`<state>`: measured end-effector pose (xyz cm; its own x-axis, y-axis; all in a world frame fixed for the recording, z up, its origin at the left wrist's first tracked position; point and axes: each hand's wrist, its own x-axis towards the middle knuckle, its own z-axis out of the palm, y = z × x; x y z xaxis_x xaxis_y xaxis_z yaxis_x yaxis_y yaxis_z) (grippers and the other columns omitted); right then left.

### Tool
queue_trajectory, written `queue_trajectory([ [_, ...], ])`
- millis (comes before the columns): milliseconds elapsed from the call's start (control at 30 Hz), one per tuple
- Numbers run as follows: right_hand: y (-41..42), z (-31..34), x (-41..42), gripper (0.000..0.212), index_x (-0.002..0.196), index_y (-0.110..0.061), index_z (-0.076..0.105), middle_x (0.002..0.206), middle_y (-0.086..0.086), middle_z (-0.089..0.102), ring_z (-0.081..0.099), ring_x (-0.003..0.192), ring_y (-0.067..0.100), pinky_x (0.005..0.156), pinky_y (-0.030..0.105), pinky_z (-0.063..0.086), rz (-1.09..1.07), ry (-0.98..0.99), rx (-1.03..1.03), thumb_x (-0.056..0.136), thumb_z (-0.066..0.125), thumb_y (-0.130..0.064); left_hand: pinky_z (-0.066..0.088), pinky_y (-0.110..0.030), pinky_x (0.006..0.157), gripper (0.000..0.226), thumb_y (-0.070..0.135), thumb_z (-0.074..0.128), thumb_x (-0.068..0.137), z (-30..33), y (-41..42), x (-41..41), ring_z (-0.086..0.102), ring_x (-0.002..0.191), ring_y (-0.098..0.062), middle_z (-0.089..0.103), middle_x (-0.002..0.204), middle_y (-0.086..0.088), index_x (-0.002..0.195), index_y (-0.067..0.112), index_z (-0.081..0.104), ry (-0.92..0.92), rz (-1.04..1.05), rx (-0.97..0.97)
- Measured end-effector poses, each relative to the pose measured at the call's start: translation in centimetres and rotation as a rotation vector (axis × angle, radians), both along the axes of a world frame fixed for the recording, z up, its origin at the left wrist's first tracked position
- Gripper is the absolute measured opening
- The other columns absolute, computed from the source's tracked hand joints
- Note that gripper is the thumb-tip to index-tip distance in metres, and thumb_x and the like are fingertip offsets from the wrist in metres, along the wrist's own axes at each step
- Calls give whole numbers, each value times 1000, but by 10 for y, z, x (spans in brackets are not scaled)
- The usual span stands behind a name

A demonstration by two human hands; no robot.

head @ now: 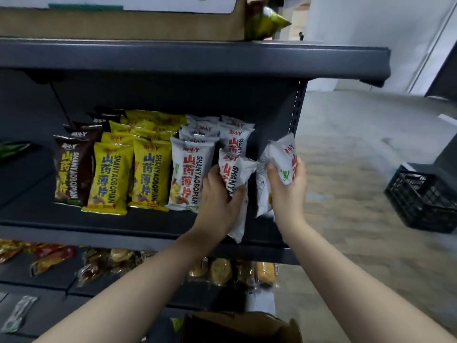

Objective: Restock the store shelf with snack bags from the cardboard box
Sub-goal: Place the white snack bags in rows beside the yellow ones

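Head view: both hands hold white snack bags at the shelf's [103,225] right end.
Left hand [220,194] grips a white bag [235,170]; right hand [288,188] grips more bags [284,157] just beside it. Yellow bags [148,174], brown bags [70,169] stand leftward; box [237,326] below, crate [424,198] right.

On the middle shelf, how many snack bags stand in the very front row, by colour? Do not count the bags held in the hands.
Brown bag: 1
Yellow bags: 2
White bag: 1
Total: 4
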<state>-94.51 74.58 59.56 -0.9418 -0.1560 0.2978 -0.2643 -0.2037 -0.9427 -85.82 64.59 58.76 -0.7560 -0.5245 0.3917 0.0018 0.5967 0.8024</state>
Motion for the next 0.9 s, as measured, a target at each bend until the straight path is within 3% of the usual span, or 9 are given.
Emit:
queue_trajectory([
  [67, -10, -8, -15, 35, 125, -25, 49, 99, -20, 63, 60, 88, -9, 77, 14, 47, -44, -28, 11, 92, 60, -19, 26, -37, 112, 72, 45, 48, 86, -4, -2, -17, 27, 136, -25, 31, 140, -9, 142, 9, 19, -35, 88, -37],
  [200, -26, -22, -39, 33, 121, -24, 50, 94, -17, 64, 61, 84, 1, 71, 21, 48, -126, -91, 79, 90, 62, -25, 20, -22, 100, 64, 33, 51, 92, -12, -9, -44, 32, 130, -23, 37, 133, -10, 143, 6, 21, -98, 224, -163],
  [300, -31, -33, -53, 30, 112, -17, 52, 92, -2, 65, 59, 79, 13, 67, 29, 44, -136, -119, 141, 86, 61, -29, 34, -33, 101, 66, 30, 54, 91, -17, -16, -65, 41, 123, -31, 42, 127, -17, 142, 0, 25, -126, 293, -220],
  [367, -33, -39, -60, 26, 109, -20, 50, 94, -3, 63, 59, 84, 15, 67, 30, 43, -120, -127, 170, 86, 60, -28, 39, -39, 99, 66, 30, 54, 90, -19, -20, -81, 44, 121, -36, 44, 126, -20, 141, -2, 27, -142, 361, -235],
  [533, -42, -39, -71, 28, 111, -23, 50, 100, -4, 61, 57, 89, 17, 71, 28, 39, -148, -94, 186, 88, 61, -36, 47, -44, 87, 70, 43, 42, 90, -16, -28, -108, 50, 117, -39, 46, 130, -22, 144, 1, 23, -202, 437, -280],
  [600, -46, -40, -74, 29, 113, -23, 49, 99, -6, 59, 54, 86, 16, 71, 26, 37, -131, -82, 195, 89, 60, -36, 53, -42, 73, 70, 46, 45, 89, -17, -31, -117, 60, 103, -40, 56, 119, -24, 139, -2, 33, -218, 483, -297],
  [667, -47, -42, -77, 25, 112, -24, 49, 96, -7, 57, 52, 84, 16, 71, 26, 35, -117, -69, 222, 90, 58, -33, 55, -39, 58, 74, 52, 35, 86, -22, -32, -127, 66, 88, -38, 62, 106, -22, 135, -4, 40, -246, 517, -294],
  [800, -48, -44, -81, 25, 113, -23, 51, 94, -9, 55, 49, 82, 14, 70, 23, 33, -118, -63, 227, 91, 59, -31, 54, -39, 56, 86, 62, 30, 80, -38, -32, -138, 65, 87, -36, 60, 110, -20, 138, -1, 34, -314, 538, -273],
  [900, -49, -44, -83, 23, 112, -22, 52, 92, -10, 55, 49, 82, 13, 70, 24, 34, -119, -64, 221, 91, 58, -27, 55, -39, 61, 96, 67, 44, 74, -44, -28, -135, 63, 92, -36, 59, 113, -20, 141, -1, 32, -381, 523, -249],
])
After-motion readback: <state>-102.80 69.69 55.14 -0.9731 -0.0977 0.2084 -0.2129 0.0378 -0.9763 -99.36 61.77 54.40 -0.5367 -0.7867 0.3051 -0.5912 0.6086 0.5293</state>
